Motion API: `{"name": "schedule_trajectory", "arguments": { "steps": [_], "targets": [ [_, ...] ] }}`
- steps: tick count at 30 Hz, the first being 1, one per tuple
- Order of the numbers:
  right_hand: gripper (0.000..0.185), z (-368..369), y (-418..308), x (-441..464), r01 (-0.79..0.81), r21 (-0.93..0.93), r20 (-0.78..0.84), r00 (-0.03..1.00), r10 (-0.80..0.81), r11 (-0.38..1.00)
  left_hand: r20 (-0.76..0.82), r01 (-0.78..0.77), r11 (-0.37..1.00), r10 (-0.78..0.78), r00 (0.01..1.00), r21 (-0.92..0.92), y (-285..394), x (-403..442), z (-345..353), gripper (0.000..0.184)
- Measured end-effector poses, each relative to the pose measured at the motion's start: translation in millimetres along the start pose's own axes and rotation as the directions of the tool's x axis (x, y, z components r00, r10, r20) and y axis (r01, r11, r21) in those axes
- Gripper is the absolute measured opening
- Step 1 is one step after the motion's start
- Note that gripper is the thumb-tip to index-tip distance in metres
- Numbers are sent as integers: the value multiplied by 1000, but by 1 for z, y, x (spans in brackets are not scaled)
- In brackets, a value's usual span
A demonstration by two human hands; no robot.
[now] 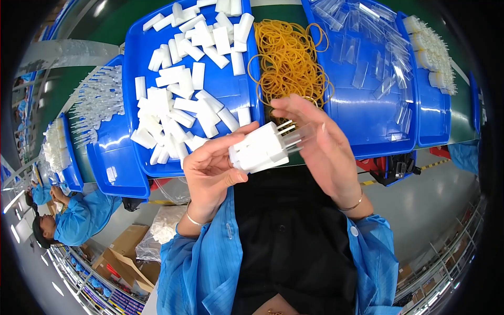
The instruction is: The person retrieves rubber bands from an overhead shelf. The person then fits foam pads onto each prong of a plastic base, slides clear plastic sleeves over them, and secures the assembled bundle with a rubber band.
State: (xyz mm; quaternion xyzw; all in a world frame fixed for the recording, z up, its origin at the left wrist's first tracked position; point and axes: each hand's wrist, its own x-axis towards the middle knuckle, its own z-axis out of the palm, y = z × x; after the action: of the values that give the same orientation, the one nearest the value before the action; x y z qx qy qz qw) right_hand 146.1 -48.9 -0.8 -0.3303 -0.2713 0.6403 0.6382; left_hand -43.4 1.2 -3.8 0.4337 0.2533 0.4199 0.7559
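Observation:
A bundle of white plastic pieces (258, 148) is held by my left hand (212, 170), its thumb and fingers around the left end. Thin white prongs (286, 127) stick out of the bundle's right end, beside a clear plastic sleeve (298, 137). My right hand (324, 149) is at that clear end, with its fingers curved and apart. Whether its fingers touch the sleeve is hard to tell. Beyond my hands lie a blue tray (139, 100) of loose white pieces (181, 81) and a heap of yellow rubber bands (283, 58).
On the right, a blue tray (352, 123) carries clear plastic pieces (391, 58). Bundled white parts (429, 52) are at far right. White slender parts (100, 97) lie left, near another blue tray (118, 157). A co-worker (84, 218) in blue sits at left, near cardboard boxes (126, 260).

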Motion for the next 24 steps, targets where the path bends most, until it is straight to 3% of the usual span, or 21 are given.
{"name": "schedule_trajectory", "arguments": {
  "steps": [2,3,4,6,9,11,16,18,24],
  "targets": [
    [52,8,4,1,-25,105,11,1000,24,994,-81,23,998,-28,996,-59,1,-1,8,56],
    [62,11,8,0,-39,147,12,999,37,988,-56,1,999,-4,998,-47,-1,-1,9,57],
    [77,22,7,1,-85,76,-70,993,91,993,-31,-21,999,20,999,-36,-5,-1,7,59],
    [83,30,8,3,-89,211,-35,995,99,973,10,-72,997,72,997,-30,-9,-2,5,61],
    [88,32,13,6,-15,228,31,999,8,973,37,-151,988,153,988,-44,-12,-1,5,61],
    [90,36,11,7,-18,234,37,999,10,972,16,-202,978,203,979,-46,-13,-1,6,61],
    [91,35,2,9,-108,161,105,990,92,981,139,-260,960,245,959,103,-7,0,4,58],
    [90,37,-1,10,-144,136,101,986,130,980,142,-252,962,236,961,105,-8,-1,3,58],
    [86,36,11,8,-52,193,93,995,35,980,42,-264,960,261,964,93,-12,0,9,57]
  ]
}}
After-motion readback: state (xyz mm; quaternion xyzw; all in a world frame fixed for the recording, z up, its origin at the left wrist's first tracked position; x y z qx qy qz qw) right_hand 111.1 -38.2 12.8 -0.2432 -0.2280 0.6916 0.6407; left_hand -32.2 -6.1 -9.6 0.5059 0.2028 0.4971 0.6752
